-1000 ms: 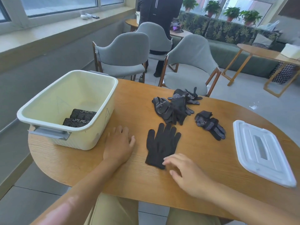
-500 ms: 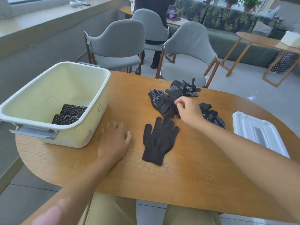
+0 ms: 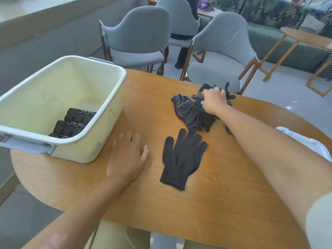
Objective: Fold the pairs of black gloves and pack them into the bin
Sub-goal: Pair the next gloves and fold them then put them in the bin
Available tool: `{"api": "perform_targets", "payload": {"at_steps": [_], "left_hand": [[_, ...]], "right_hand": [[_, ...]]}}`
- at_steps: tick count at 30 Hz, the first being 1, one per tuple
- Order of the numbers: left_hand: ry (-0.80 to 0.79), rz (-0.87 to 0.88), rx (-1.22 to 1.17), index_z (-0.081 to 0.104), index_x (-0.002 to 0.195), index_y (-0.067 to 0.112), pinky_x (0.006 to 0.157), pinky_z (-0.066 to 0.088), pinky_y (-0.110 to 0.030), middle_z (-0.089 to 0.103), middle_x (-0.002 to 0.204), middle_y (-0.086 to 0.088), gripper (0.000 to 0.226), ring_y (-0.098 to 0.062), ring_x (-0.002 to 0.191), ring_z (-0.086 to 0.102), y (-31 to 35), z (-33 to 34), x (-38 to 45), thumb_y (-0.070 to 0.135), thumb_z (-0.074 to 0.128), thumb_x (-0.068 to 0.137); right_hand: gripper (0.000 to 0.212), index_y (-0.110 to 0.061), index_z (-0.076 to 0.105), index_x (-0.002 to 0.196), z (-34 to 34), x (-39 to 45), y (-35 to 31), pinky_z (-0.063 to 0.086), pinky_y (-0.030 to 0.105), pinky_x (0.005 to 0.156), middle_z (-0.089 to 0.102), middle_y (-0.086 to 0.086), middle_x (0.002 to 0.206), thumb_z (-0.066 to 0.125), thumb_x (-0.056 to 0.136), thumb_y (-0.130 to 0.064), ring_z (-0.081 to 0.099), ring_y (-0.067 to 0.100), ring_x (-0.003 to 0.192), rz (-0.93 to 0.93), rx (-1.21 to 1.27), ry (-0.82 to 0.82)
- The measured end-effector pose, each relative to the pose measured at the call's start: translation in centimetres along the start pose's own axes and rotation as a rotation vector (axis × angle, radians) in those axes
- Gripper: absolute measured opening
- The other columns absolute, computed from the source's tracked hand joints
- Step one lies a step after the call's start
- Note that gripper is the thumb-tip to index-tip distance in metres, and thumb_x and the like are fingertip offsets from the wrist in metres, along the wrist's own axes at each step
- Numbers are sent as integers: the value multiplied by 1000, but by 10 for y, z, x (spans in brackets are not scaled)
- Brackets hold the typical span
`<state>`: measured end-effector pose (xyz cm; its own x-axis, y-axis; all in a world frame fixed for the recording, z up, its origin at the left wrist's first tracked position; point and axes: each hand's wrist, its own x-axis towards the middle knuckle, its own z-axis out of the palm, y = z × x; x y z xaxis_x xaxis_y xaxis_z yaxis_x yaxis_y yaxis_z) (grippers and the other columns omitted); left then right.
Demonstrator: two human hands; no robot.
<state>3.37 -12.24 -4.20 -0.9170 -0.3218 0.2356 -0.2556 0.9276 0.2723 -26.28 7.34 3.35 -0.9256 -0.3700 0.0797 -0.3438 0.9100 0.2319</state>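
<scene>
Setting: café-style lounge or common seating area.
Seating: grey upholstered chairs [image 3: 140, 36] with wooden legs; green patterned sofa [image 3: 280, 24].
Tables: oval wooden table [image 3: 224, 203]; second wooden table [image 3: 305, 35] by the sofa.
Floor: grey tiles [image 3: 280, 97].

Right hand [image 3: 213, 100] gripping glove pile [image 3: 190, 112], left hand [image 3: 126, 155] flat on table [image 3: 215, 203]

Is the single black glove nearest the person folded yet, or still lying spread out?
Spread out, not folded: the black glove lies flat on the table, all fingers extended, untouched by either hand.
</scene>
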Motion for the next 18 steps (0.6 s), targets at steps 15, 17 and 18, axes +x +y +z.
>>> {"api": "perform_targets", "payload": {"at_steps": [15, 17, 18], "left_hand": [[-18, 0, -8, 44, 81, 23, 75, 46, -41, 45, 82, 2, 25, -22, 81, 44, -1, -1, -1, 44, 45, 95], [-17, 4, -2, 44, 82, 23, 75, 46, -41, 46, 83, 2, 25, -23, 81, 45, -2, -1, -1, 44, 45, 95], [-21, 6, -1, 45, 82, 23, 75, 46, -41, 46, 83, 2, 25, -22, 82, 45, -2, 0, -1, 44, 44, 95]], "right_hand": [[24, -14, 61, 116, -88, -53, 21, 44, 31, 74, 63, 5, 105, 55, 98, -28, 58, 25, 93, -9, 489, 116], [23, -15, 63, 113, -100, -63, 20, 43, 30, 74, 63, 3, 102, 57, 97, -29, 58, 22, 92, -36, 520, 118], [22, -15, 63, 112, -103, -67, 20, 43, 30, 74, 63, 2, 101, 58, 97, -30, 58, 22, 92, -44, 530, 119]]}}
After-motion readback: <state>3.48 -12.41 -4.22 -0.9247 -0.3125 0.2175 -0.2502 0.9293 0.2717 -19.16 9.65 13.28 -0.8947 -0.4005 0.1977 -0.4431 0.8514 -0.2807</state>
